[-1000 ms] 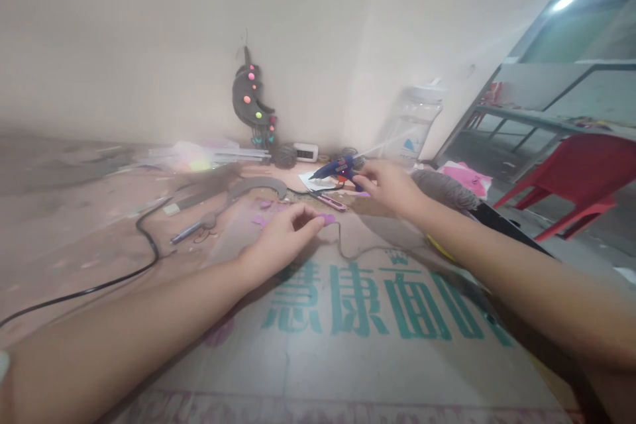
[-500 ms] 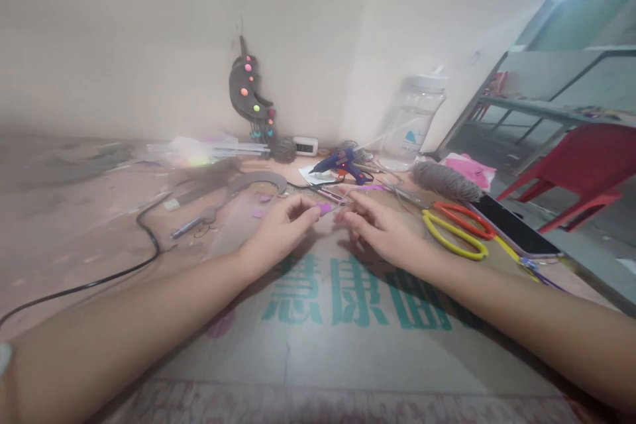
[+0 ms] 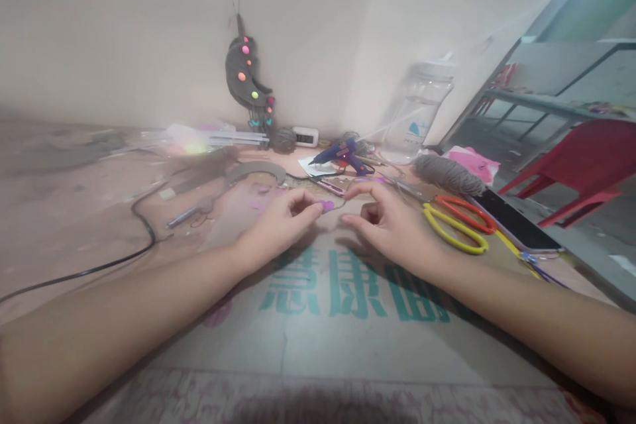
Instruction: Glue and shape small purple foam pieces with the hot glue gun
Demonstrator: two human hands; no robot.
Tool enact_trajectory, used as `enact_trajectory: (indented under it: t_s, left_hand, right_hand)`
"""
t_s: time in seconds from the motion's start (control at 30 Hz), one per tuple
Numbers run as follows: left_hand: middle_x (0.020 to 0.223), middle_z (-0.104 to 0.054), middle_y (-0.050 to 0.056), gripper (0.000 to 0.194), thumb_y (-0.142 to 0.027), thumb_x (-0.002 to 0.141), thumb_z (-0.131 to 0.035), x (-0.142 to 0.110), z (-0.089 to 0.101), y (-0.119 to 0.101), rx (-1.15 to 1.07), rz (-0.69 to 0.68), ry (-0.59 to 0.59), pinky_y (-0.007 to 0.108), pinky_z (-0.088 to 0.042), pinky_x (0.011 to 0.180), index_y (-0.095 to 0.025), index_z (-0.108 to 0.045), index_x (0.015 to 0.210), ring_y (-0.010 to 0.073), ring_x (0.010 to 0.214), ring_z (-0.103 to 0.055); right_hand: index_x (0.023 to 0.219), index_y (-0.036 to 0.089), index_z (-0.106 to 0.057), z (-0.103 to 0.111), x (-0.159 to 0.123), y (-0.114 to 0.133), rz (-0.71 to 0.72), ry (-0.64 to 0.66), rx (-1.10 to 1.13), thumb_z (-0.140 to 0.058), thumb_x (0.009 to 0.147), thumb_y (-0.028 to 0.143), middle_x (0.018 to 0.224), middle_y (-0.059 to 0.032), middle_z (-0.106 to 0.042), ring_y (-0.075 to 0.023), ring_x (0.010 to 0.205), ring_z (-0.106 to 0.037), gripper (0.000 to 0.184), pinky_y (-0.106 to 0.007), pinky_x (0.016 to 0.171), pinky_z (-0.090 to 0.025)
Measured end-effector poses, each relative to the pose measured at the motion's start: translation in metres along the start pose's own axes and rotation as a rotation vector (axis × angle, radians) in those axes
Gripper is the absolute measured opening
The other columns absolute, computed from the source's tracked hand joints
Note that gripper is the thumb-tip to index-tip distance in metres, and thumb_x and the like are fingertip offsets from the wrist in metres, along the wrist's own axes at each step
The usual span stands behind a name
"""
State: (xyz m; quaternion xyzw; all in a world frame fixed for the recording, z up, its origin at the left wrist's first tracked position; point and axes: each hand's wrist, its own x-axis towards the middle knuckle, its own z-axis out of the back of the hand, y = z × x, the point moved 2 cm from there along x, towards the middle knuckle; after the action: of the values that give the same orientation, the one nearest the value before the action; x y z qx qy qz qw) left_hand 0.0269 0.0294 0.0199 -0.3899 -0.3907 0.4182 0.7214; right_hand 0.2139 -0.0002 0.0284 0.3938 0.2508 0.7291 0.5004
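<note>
My left hand (image 3: pixel 281 225) pinches a small purple piece (image 3: pixel 326 205) between thumb and fingertips, low over a sheet of cardboard (image 3: pixel 318 318) with green characters. My right hand (image 3: pixel 390 222) hovers just to the right of the piece, fingers curled and apart, holding nothing. A blue glue gun (image 3: pixel 342 158) lies behind both hands on a white scrap, its red light on. More purple bits (image 3: pixel 261 191) lie near a grey curved cut-out (image 3: pixel 256 173).
Yellow-and-orange scissors (image 3: pixel 454 222), a black phone (image 3: pixel 517 228), grey yarn (image 3: pixel 444 175) and pink cloth (image 3: pixel 474 164) lie at right. A clear jug (image 3: pixel 422 109) and a grey moon ornament (image 3: pixel 246 79) stand by the wall. A black cable (image 3: pixel 124 258) runs left. A red chair (image 3: pixel 581 169) stands beyond the edge.
My right hand let go of the glue gun and came back toward me, stopping beside the purple piece. My left hand kept its pinch and stayed nearly still.
</note>
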Motion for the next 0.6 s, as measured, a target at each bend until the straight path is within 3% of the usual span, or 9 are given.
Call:
enact_trajectory:
  t_s: [0.1, 0.2, 0.27, 0.3, 0.37, 0.47, 0.53, 0.6]
  left_hand:
    - [0.070, -0.059, -0.001, 0.019, -0.033, 0.083, -0.057, 0.000, 0.000, 0.000, -0.004, 0.008, -0.020, 0.026, -0.041, 0.064, -0.018, -0.058, 0.071, 0.0146, 0.068, -0.054]
    - [0.070, -0.060, 0.000, 0.018, -0.032, 0.083, -0.058, 0.001, 0.001, 0.001, -0.008, 0.024, -0.031, 0.026, -0.041, 0.064, -0.018, -0.058, 0.071, 0.0143, 0.068, -0.053]
    - [0.071, -0.059, 0.000, 0.018, -0.032, 0.083, -0.058, 0.001, 0.000, 0.002, -0.007, 0.028, -0.030, 0.027, -0.040, 0.063, -0.018, -0.058, 0.071, 0.0143, 0.068, -0.053]
    - [0.071, -0.059, 0.000, 0.018, -0.032, 0.083, -0.058, 0.001, 0.000, 0.002, -0.010, 0.029, -0.024, 0.027, -0.040, 0.063, -0.018, -0.057, 0.071, 0.0145, 0.067, -0.053]
    - [0.071, -0.059, 0.000, 0.019, -0.033, 0.083, -0.057, 0.000, 0.000, 0.002, -0.020, 0.024, -0.005, 0.027, -0.040, 0.063, -0.018, -0.057, 0.071, 0.0149, 0.067, -0.053]
    - [0.071, -0.059, 0.000, 0.019, -0.033, 0.083, -0.056, 0.000, 0.000, 0.001, -0.020, 0.005, 0.012, 0.027, -0.040, 0.062, -0.018, -0.057, 0.072, 0.0146, 0.066, -0.052]
    - [0.070, -0.059, 0.000, 0.019, -0.034, 0.083, -0.057, 0.000, 0.000, -0.001, -0.013, -0.008, 0.013, 0.027, -0.039, 0.061, -0.018, -0.058, 0.072, 0.0140, 0.065, -0.051]
    - [0.070, -0.058, 0.000, 0.019, -0.034, 0.083, -0.057, 0.000, -0.001, -0.002, -0.007, -0.003, 0.014, 0.026, -0.039, 0.061, -0.018, -0.058, 0.072, 0.0139, 0.064, -0.051]
  right_hand:
    - [0.081, 0.024, -0.048, 0.004, 0.002, 0.000, 0.034, -0.099, -0.059, -0.064, 0.083, 0.036, 0.060, 0.0047, -0.048, -0.0117, 0.051, -0.045, 0.019, -0.027, 0.050, -0.035]
    - [0.079, 0.024, -0.047, 0.015, 0.006, -0.004, 0.027, -0.265, 0.004, -0.057, 0.088, 0.040, 0.057, 0.0052, -0.042, -0.0116, 0.051, -0.042, 0.021, -0.026, 0.050, -0.034]
    - [0.082, 0.024, -0.048, 0.019, 0.008, -0.005, 0.047, -0.329, 0.073, -0.057, 0.089, 0.040, 0.063, 0.0042, -0.046, -0.0107, 0.052, -0.042, 0.020, -0.026, 0.050, -0.035]
    - [0.087, 0.024, -0.049, 0.018, 0.008, -0.005, 0.052, -0.302, 0.111, -0.059, 0.087, 0.039, 0.071, 0.0029, -0.051, -0.0098, 0.052, -0.043, 0.018, -0.025, 0.049, -0.036]
    - [0.102, 0.025, -0.049, 0.011, 0.009, -0.006, 0.022, -0.122, 0.194, -0.064, 0.083, 0.037, 0.098, -0.0015, -0.061, -0.0074, 0.051, -0.046, 0.027, -0.025, 0.047, -0.040]
    - [0.122, 0.029, -0.041, -0.005, 0.006, -0.008, -0.061, 0.178, 0.320, -0.067, 0.080, 0.033, 0.127, -0.0062, -0.056, -0.0043, 0.048, -0.048, 0.050, -0.024, 0.044, -0.045]
    - [0.124, 0.028, -0.040, -0.011, 0.004, -0.010, -0.112, 0.246, 0.353, -0.067, 0.079, 0.030, 0.115, -0.0043, -0.060, -0.0047, 0.049, -0.050, 0.053, -0.023, 0.044, -0.046]
    - [0.120, 0.025, -0.046, -0.010, 0.005, -0.013, -0.150, 0.239, 0.327, -0.066, 0.079, 0.029, 0.091, 0.0009, -0.063, -0.0072, 0.050, -0.052, 0.045, -0.022, 0.044, -0.045]
